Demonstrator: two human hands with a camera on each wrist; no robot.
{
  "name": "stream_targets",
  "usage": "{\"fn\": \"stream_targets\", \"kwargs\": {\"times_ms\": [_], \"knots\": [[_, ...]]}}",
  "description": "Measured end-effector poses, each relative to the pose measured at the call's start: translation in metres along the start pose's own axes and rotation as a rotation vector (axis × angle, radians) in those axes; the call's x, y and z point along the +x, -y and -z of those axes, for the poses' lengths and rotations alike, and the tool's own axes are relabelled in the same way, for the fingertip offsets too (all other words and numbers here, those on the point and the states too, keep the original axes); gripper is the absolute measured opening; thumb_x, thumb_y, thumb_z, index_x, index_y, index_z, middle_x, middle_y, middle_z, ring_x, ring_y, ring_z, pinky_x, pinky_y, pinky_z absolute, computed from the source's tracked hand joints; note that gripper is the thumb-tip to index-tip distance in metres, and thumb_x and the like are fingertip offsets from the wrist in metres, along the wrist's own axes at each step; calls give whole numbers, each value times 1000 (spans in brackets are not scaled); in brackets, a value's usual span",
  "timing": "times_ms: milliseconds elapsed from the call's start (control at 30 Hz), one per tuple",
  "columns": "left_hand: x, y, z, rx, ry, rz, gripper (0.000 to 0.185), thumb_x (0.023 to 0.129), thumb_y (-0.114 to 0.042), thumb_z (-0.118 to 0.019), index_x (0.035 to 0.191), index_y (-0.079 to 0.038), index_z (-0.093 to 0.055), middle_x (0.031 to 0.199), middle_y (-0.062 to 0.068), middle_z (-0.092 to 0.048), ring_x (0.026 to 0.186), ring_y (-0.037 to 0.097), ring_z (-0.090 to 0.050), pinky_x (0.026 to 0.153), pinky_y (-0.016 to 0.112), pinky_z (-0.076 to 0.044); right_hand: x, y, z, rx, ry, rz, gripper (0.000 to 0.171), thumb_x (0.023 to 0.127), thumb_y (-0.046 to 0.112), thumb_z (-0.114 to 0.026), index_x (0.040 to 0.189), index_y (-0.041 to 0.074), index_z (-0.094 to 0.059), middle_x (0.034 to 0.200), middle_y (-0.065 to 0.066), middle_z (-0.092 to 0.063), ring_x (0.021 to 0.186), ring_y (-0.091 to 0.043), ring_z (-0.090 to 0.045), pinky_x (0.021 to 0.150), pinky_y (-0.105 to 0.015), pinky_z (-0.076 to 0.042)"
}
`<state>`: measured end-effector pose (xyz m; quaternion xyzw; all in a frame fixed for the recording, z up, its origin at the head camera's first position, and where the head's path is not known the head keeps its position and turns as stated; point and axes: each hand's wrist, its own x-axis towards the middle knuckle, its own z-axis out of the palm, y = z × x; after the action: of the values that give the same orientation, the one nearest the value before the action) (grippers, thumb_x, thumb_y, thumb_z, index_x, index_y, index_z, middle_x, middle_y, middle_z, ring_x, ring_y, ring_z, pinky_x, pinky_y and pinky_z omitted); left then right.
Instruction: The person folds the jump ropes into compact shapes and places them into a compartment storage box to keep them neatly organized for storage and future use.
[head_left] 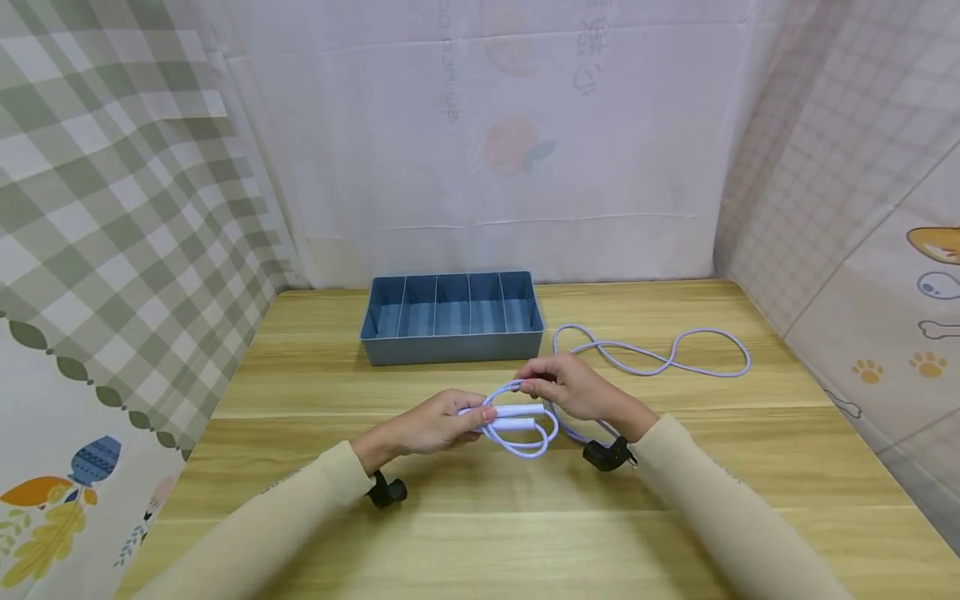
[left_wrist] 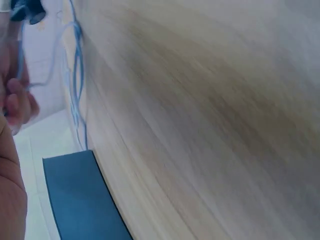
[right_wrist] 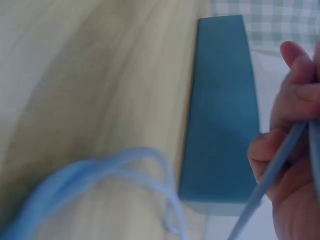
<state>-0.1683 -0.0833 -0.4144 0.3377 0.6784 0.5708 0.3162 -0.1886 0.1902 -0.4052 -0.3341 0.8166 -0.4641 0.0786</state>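
Note:
A lavender jump rope with two pale handles [head_left: 517, 411] lies across my left hand [head_left: 438, 423], which grips the handles and a few bent loops of cord under the thumb. My right hand [head_left: 566, 383] pinches the cord close to the left fingertips, above the handles. Short loops [head_left: 528, 452] hang just right of the handles. The rest of the cord [head_left: 637, 358] runs down behind the right wrist and lies in a twisted loop on the table. In the right wrist view a strand of cord [right_wrist: 272, 172] crosses in front of the fingers.
A blue-grey box [head_left: 453, 346] with several compartments stands at the back of the wooden table [head_left: 480, 533], behind the hands. A white curtain [head_left: 480, 167] hangs behind it, with patterned cloths at both sides. Each wrist wears a small black camera [head_left: 603, 456].

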Motion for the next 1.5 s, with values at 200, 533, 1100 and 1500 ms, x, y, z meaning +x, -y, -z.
{"fn": "stream_targets", "kwargs": {"times_ms": [200,533,1100,1500], "knots": [[-1,0,-1,-154,-63,6,40,112,-33,-44,106,4,-59,71,0,-43,54,8,-35,48,22,-28,-7,-13,-9,3,-31,-57,15,101,-4,-60,101,-1,-74,92,-9,-73,78,-11,-61,68,-25,-52],[3,1,2,-312,-280,26,39,112,-36,-40,117,1,-53,69,-1,-35,52,8,-28,47,22,-20,-13,-17,-20,89,-3,-170,23,107,5,-53,105,-7,-73,71,-15,-56,56,-7,-43,51,-20,-35],[7,1,8,-278,-511,87,39,112,-36,-44,107,1,-54,74,1,-42,56,10,-34,48,22,-26,-30,-1,-41,-104,-128,-215,12,99,8,-67,93,-1,-73,73,-10,-67,60,-9,-56,51,-22,-45],[12,9,6,141,-731,90,35,107,-29,-57,92,1,-63,64,-1,-45,53,10,-37,47,22,-29,-39,26,-62,-692,-113,379,12,89,0,-68,90,12,-69,76,5,-62,66,-7,-52,61,-23,-41]]}}
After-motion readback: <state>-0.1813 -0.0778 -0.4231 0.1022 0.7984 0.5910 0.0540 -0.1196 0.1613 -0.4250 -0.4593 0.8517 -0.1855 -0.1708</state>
